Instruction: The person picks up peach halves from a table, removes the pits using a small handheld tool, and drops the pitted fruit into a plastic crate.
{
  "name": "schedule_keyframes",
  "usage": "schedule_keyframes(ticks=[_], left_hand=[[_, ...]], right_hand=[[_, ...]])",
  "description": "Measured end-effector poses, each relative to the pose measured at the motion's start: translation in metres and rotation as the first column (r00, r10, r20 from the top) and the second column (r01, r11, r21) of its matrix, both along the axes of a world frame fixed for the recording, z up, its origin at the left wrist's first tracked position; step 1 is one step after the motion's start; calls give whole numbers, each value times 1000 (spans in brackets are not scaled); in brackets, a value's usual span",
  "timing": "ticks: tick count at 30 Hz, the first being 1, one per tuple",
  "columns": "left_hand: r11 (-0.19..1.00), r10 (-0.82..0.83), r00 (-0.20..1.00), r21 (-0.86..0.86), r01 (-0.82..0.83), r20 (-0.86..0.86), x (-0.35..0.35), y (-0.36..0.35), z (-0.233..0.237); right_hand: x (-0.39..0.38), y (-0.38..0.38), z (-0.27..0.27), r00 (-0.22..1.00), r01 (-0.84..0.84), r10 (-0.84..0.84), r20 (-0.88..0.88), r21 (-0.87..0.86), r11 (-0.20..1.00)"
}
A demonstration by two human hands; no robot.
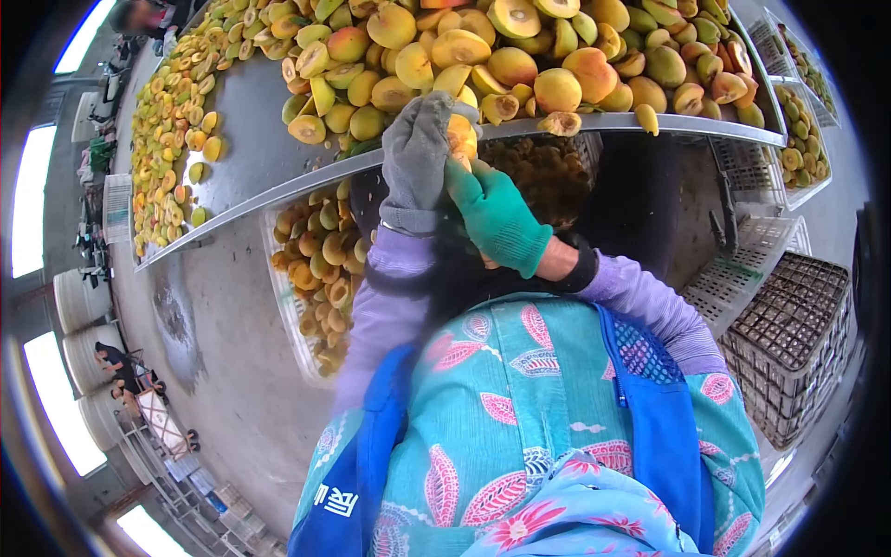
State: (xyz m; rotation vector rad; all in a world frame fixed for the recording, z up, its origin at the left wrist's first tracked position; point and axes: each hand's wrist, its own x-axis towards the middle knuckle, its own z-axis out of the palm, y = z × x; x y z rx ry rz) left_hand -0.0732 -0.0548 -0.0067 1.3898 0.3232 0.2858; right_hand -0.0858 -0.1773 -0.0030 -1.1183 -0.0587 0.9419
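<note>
My left hand (416,162), in a grey glove, is closed around a yellow peach (461,137) at the metal table's near edge. Against the same peach, from below and to the right, presses my right hand (499,218) in a green glove. Its thumb and fingers are closed at the fruit; whether they also grip a small tool is hidden. Just beyond both hands lies a heap of peaches (557,90), some whole and many halved with the cut face showing.
The metal table (255,121) has a raised rim and more halved peaches (162,139) along its far left. Below it stand a crate of fruit pieces (325,269) and a dark container (538,176). Stacked crates (789,343) are at right. Other people (121,367) are far left.
</note>
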Motion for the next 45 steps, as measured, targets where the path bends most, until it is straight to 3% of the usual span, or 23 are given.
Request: schedule_keyframes(ticks=[1,4,7,10,11,12,14,16,17,18,19,20,22,23,24,26,27,29,33,35,37,41,45], left_hand=[[1000,6,1000,22,-6,-10,0,-2,4],[998,-9,1000,62,9,-8,2,-2,4],[997,-36,999,70,37,-14,4,2,9],[989,-150,988,-10,150,-34,-6,20,1],[940,-136,988,-326,104,-75,-15,6,32],[960,-21,996,-280,-5,-90,-22,8,30],[864,446,893,230,-448,66,-48,42,-36],[867,495,859,148,-476,-132,-105,47,7],[442,557,830,835,-329,33,-146,80,-18],[187,598,798,981,-56,-68,-187,113,-61],[-96,653,750,969,225,-109,-227,147,-104],[170,731,545,883,437,-410,-265,166,-140],[-367,346,837,760,536,-424,-337,223,-223],[56,537,477,593,803,-696,-287,215,-165],[239,623,557,812,533,-549,-237,198,-109],[181,549,835,974,-134,13,-140,172,-20],[1,591,791,980,-198,159,-103,176,-15],[-59,372,928,998,6,17,-35,198,-13],[352,334,842,885,305,-423,-5,193,18],[717,243,913,695,59,-329,-18,168,27],[958,155,977,265,-112,-148,-37,131,24],[991,113,993,-73,-112,20,-46,86,-9],[958,257,956,91,-272,144,-31,55,-18]], right_hand=[[1,-1,2,999,5,-5,50,-5,1000],[8,-12,21,952,-101,129,-278,111,989],[10,-6,19,931,-105,175,-322,222,969],[20,-5,4,682,-59,585,-439,764,643],[17,-3,3,641,-28,642,-420,824,567],[19,2,-6,599,-47,736,-316,904,426],[16,-4,2,620,-116,695,-364,834,540],[30,-13,-8,678,-169,660,-324,805,569],[33,-20,-16,701,-111,579,-417,738,665],[36,-20,-19,745,-132,500,-441,638,759],[38,-20,-22,788,-136,411,-458,522,842],[37,-21,-22,826,-132,319,-465,390,911],[37,-16,-12,865,-109,212,-454,242,964],[41,-12,-11,867,-103,202,-456,232,967],[35,-13,-11,852,-112,200,-483,204,972],[34,0,-9,868,-103,173,-466,172,980],[31,6,-6,865,-124,183,-466,155,980],[25,14,1,915,-178,196,-352,84,981],[20,29,14,939,-170,208,275,-157,973],[23,39,16,748,-14,177,640,-252,968],[23,52,13,507,51,153,848,-207,977],[20,58,3,466,75,367,805,-449,890],[21,42,-1,613,40,278,740,-381,924]])
